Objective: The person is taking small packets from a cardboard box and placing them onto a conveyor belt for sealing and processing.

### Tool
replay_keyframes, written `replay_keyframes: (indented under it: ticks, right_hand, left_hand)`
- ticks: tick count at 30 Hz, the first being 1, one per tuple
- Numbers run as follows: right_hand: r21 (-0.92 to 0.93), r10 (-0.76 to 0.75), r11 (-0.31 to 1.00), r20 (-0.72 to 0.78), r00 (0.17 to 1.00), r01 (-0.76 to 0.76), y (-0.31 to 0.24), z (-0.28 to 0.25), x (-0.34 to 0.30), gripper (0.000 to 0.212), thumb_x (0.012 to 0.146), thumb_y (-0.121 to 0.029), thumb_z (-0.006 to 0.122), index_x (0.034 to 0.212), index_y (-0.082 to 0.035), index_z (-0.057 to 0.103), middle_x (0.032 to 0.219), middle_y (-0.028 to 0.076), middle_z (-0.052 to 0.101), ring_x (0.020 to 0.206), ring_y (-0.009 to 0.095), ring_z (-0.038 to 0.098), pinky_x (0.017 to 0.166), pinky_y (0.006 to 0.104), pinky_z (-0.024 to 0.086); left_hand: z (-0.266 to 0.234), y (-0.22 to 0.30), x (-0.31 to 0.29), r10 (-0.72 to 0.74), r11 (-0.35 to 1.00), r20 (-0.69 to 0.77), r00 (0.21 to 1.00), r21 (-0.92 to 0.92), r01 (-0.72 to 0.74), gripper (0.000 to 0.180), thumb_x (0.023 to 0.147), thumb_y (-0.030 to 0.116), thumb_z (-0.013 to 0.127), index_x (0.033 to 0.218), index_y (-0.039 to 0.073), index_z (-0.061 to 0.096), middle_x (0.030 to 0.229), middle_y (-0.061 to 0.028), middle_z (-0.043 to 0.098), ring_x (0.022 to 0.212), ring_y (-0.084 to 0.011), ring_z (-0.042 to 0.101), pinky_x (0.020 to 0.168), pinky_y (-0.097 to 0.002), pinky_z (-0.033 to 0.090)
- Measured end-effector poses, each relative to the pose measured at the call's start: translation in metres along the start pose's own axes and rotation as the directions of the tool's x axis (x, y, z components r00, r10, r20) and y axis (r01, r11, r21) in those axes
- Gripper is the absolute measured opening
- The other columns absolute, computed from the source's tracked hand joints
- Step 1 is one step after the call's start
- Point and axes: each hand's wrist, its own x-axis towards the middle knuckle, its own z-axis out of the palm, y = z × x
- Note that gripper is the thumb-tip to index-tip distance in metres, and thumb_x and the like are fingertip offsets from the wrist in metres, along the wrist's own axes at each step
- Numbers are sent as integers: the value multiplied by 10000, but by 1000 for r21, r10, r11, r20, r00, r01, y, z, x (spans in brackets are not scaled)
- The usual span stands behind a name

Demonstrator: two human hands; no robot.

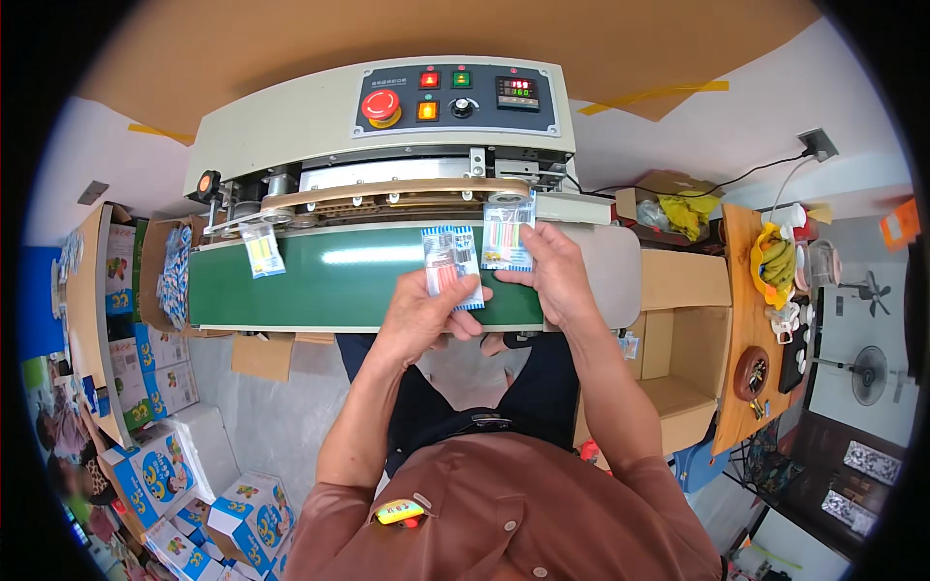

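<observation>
My left hand (pixel 427 312) is closed round small clear plastic packets (pixel 452 259) with blue-striped edges and pinkish contents, seemingly more than one, overlapping. Between the thumb and fingers of my right hand (pixel 556 275) is another clear packet (pixel 507 237) with thin coloured sticks inside. Its upper edge meets the right end of the brown sealing band (pixel 417 192) on a band sealing machine (pixel 291 126). Farther left, a packet with yellow contents (pixel 262 250) hangs from the band over the green conveyor belt (pixel 339 281). Both hands are above the belt.
The control panel (pixel 455 101) has a red stop button (pixel 381 107) and lit switches. An open cardboard box (pixel 673 353) stands at right, beside a wooden table (pixel 731 387) with bananas (pixel 777 261). At left, a box of packets (pixel 174 276) and several printed cartons (pixel 155 474) are stacked.
</observation>
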Motion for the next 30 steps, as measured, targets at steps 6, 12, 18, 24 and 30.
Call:
replay_keyframes:
  ticks: [6, 12, 18, 24, 30]
  right_hand:
    - [-30, 5, 1000, 101, 995, -2, 9, -3, -28, 338, 1003, -229, 556, 1239, 12, 551, 1054, 78, 654, 944, 148, 645, 813, 316, 547]
    - [-95, -50, 992, 308, 950, 83, 12, -14, -48, 339, 979, -231, 597, 1222, 6, 587, 1000, 56, 662, 832, 101, 583, 665, 250, 500]
    - [-128, -29, 991, 64, 998, 37, 2, -29, -33, 272, 988, -212, 576, 1166, -9, 611, 1015, 54, 676, 848, 124, 663, 680, 277, 572]
    - [-105, 84, 991, 5, 996, -83, -14, -26, -7, 294, 985, -237, 583, 1180, -18, 607, 1016, 70, 680, 868, 160, 685, 642, 313, 619]
    - [-157, 124, 981, 69, 990, -112, -6, -8, 13, 313, 983, -244, 590, 1174, 2, 614, 1027, 77, 679, 880, 165, 682, 680, 321, 615]
  left_hand:
    - [21, 11, 1, -36, 996, 159, 987, -71, 48, 231, 934, 198, 669, 974, -30, 675, 791, -141, 715, 578, -159, 682, 513, -250, 555]
    - [40, 5, 5, -64, 998, 242, 968, 3, 65, 229, 929, 234, 677, 1035, 31, 692, 699, -78, 713, 592, -133, 682, 490, -228, 525]
    - [34, -4, 6, -114, 993, 321, 940, 19, 113, 278, 952, 232, 648, 1033, -34, 658, 871, -136, 709, 650, -163, 693, 554, -233, 548]
    - [17, -7, -7, -107, 993, 286, 952, -22, 118, 299, 959, 240, 639, 1107, -20, 637, 973, -125, 711, 671, -147, 692, 564, -239, 558]
    - [12, -14, -13, -71, 995, 265, 962, -43, 85, 312, 965, 241, 631, 1128, -25, 625, 952, -122, 712, 681, -157, 694, 585, -249, 567]
